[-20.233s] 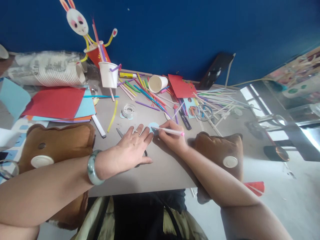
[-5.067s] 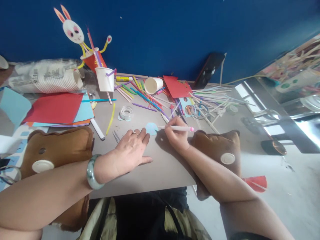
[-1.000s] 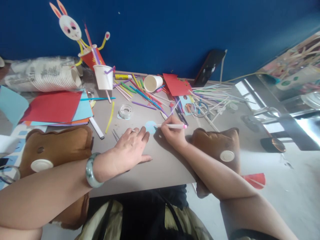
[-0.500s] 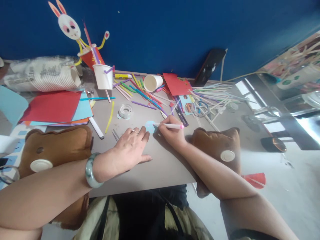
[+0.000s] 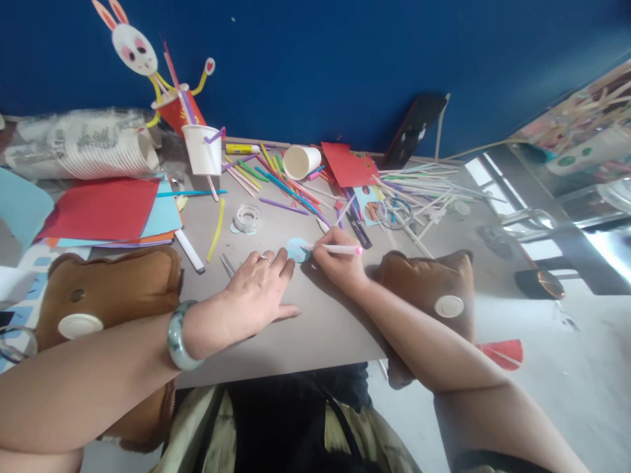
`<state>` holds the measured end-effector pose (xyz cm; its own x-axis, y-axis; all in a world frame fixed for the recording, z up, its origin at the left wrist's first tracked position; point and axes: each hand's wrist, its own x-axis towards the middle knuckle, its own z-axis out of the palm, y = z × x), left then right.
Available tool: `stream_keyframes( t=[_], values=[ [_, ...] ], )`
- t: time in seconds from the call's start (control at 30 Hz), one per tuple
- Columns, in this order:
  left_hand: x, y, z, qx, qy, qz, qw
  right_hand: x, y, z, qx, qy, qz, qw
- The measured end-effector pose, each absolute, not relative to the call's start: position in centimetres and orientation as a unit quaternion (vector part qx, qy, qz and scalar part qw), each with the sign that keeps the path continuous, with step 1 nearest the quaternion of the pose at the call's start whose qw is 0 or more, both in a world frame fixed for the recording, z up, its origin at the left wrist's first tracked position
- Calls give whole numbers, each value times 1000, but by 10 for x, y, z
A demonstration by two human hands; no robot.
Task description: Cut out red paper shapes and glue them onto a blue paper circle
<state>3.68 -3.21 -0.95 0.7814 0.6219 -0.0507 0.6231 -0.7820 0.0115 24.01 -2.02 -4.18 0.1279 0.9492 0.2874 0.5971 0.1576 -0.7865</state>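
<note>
In my right hand [image 5: 340, 257] is a white marker [image 5: 338, 249] with a pink end, its tip pointing left at a small light-blue paper circle [image 5: 297, 249] on the table. Pinkish marks show on the circle. My left hand [image 5: 261, 286] lies flat with fingers stretched, its fingertips at the circle's left edge. Scissors [image 5: 228, 265] lie partly hidden behind that hand. A roll of clear tape [image 5: 247, 218] sits beyond it. The marker's white cap [image 5: 322, 225] appears just past my right hand.
Colored pipe cleaners [image 5: 290, 190] and a paper cup [image 5: 302, 162] lie at the back. A rabbit figure [image 5: 135, 51] on a red cup stands back left, above stacked colored paper [image 5: 101, 209]. Brown cushions [image 5: 428, 282] flank the table edge.
The marker tip has shifted very slightly over the blue circle, and pink marks show more clearly there. My left hand stays in place.
</note>
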Motion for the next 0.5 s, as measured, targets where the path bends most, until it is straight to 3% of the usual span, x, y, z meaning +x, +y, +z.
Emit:
stream_keyframes(
  t=[0.33,0.5],
  values=[
    [36,-31,-12,947,320,-22,10,241,-22,-39,-623,-609,145,469],
    [35,-30,-11,948,319,-16,11,240,-21,-42,-621,-615,185,450]
  ],
)
